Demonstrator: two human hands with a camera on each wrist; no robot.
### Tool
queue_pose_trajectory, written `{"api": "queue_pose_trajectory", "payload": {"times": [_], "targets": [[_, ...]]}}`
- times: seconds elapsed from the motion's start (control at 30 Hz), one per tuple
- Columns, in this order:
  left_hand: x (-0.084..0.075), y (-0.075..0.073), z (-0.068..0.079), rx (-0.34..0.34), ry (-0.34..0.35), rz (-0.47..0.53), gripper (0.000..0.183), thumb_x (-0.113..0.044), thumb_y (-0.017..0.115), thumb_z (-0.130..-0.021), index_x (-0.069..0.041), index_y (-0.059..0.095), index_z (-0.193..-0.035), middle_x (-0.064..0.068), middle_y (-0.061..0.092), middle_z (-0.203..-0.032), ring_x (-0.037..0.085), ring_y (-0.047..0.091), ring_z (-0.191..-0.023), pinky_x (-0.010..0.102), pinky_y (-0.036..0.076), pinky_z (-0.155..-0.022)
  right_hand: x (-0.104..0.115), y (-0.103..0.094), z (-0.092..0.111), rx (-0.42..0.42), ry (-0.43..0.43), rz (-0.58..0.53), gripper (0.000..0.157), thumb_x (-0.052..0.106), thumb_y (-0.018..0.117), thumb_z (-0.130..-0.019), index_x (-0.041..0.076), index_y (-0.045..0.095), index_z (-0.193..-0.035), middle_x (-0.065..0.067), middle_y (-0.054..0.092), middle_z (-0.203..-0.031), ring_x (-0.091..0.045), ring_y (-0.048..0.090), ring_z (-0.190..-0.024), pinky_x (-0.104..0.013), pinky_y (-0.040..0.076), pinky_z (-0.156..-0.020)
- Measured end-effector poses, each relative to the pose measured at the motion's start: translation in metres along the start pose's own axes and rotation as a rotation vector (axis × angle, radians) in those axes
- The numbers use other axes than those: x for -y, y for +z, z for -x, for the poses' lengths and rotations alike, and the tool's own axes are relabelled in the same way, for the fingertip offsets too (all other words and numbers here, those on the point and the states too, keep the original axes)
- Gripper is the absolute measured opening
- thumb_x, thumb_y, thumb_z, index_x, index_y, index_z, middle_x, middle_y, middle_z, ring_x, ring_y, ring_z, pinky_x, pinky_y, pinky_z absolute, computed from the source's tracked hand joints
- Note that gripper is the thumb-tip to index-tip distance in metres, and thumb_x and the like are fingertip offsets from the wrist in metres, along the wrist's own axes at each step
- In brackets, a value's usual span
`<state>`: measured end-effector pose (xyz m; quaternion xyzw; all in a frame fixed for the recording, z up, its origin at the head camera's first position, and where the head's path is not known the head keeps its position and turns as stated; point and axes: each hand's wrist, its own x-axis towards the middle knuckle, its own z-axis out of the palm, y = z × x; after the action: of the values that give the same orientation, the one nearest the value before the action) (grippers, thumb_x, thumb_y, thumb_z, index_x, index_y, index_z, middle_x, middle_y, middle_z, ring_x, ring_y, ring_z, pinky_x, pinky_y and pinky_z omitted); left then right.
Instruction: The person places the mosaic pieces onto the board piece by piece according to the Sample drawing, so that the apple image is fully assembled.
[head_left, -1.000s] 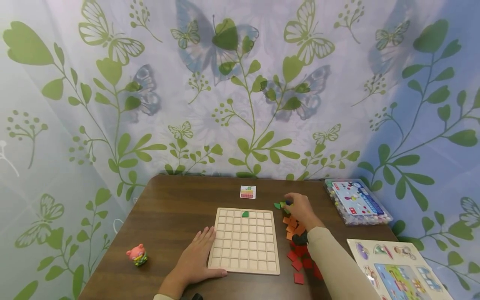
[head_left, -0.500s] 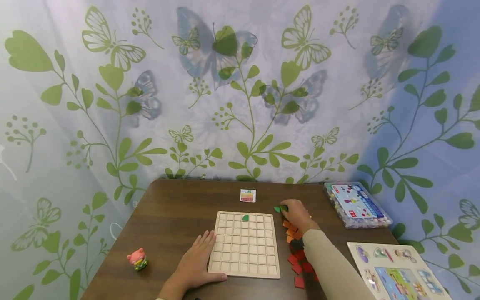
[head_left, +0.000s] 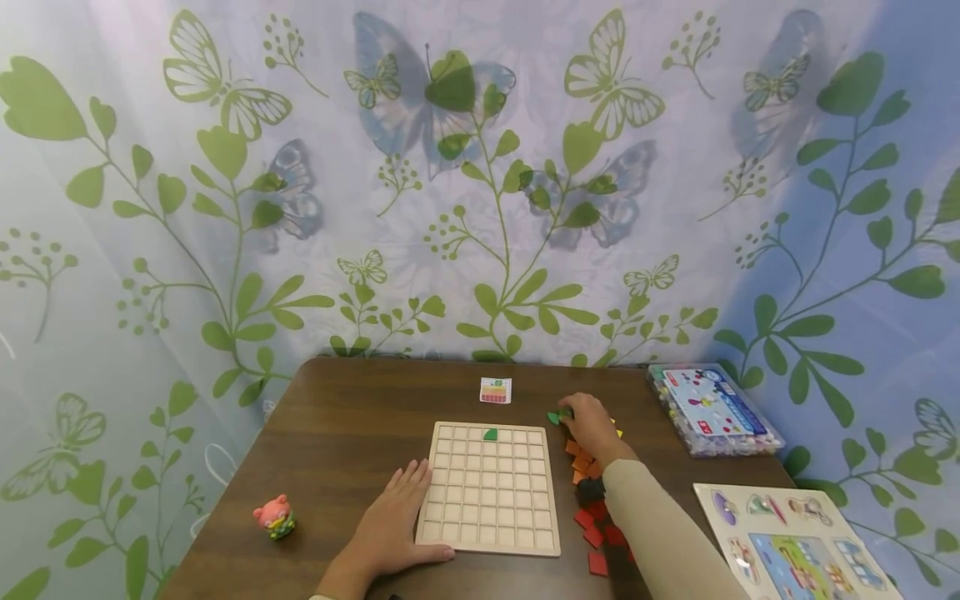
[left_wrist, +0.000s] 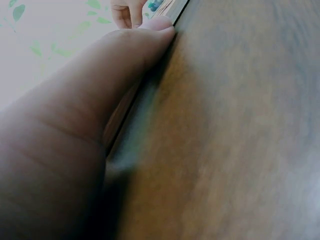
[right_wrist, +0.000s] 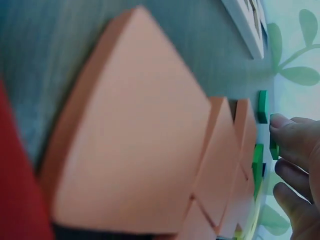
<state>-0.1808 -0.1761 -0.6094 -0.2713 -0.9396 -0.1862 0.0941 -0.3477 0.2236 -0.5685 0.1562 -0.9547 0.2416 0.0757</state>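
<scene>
Against our straight-fingered left hand (head_left: 393, 518) sits the pale wooden gridded board (head_left: 487, 492), while our right hand (head_left: 592, 427) pinches a flat, seemingly wooden green tile (right_wrist: 274, 148) that a loose grip might drop.

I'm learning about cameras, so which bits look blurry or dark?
Head view: the grid board looks fairly clear; left wrist view: the table is blurred, the left hand dim; right wrist view: the red tile at the left edge is blurred.

Shows pale beige on the square gridded wooden board (head_left: 489, 495), green on its 1 leaf-shaped tile (head_left: 491, 435), red on the flat square tiles (head_left: 597, 564), green leaf-and-butterfly print on the whitish curtain (head_left: 525, 275).
</scene>
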Motion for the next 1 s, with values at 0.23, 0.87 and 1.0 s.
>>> {"api": "queue_pose_trajectory", "payload": {"times": [0.23,0.87,1.0], "targets": [[0.001,-0.001,0.000,0.001,0.010,-0.012,0.126,-0.087,0.064,-0.081,0.007,0.037,-0.159,0.022,0.031,-0.167,0.035,0.026,-0.155,0.052,0.022,-0.124,0.010,0.005,-0.003,-0.001,-0.007,-0.053,0.028,0.002,0.077,-0.096,-0.002,0.074,-0.124,-0.015,0.068,-0.119,-0.035,0.066,-0.111,-0.049,0.057,-0.092],[0.002,0.001,0.001,-0.024,0.031,-0.021,0.125,-0.087,0.064,-0.081,0.009,0.040,-0.157,0.024,0.034,-0.165,0.039,0.031,-0.152,0.053,0.026,-0.122,0.055,0.018,0.001,0.066,-0.077,-0.160,0.029,0.005,0.077,-0.096,0.001,0.074,-0.125,-0.010,0.069,-0.121,-0.030,0.067,-0.110,-0.042,0.059,-0.089],[0.003,0.002,0.000,-0.031,0.040,-0.030,0.125,-0.087,0.062,-0.081,0.009,0.040,-0.157,0.023,0.035,-0.165,0.039,0.032,-0.152,0.049,0.023,-0.124,0.062,0.024,0.000,0.084,-0.111,-0.165,0.030,0.005,0.078,-0.095,0.001,0.074,-0.124,-0.008,0.069,-0.120,-0.026,0.067,-0.105,-0.038,0.059,-0.085]]}}
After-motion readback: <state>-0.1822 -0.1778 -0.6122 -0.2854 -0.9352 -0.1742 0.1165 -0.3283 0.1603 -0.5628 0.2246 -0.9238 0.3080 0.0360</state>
